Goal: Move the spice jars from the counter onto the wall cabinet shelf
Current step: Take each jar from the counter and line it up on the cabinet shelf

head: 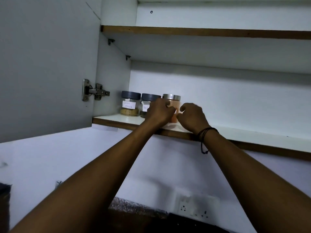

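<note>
Up at the wall cabinet, both arms were stretched high, and the action was all on the lower shelf (116, 119). Three jars stood in a row near its left end. Furthest left was the grey-lidded jar (130, 103) with a handwritten label and tan powder in the bottom. Just beside it stood a second grey-lidded jar (148, 105), half hidden behind a wrist, its label only partly readable. Third in line, close against that one, was the silver-lidded jar (172, 105) of orange powder, and that was the one being handled.

The left hand (159, 112) was curled against the left side of the silver-lidded jar, fingers bent round its wall. The right hand (192, 117) sat at the jar's right side, fingers curled in as well, thumb tucked low near the base; whether those fingers were actually pressing the glass or sitting just off it, I could not tell from where I stood. A dark thread bracelet (204, 134) hung at the right wrist.

The jar was upright on the shelf board, set back from the brown front edge. The cabinet door (42, 64) hung wide to the left, its metal hinge (94, 90) showing. Above, an upper shelf (202, 31) ran across. Down below on the wall sat a white socket plate (193, 208).
</note>
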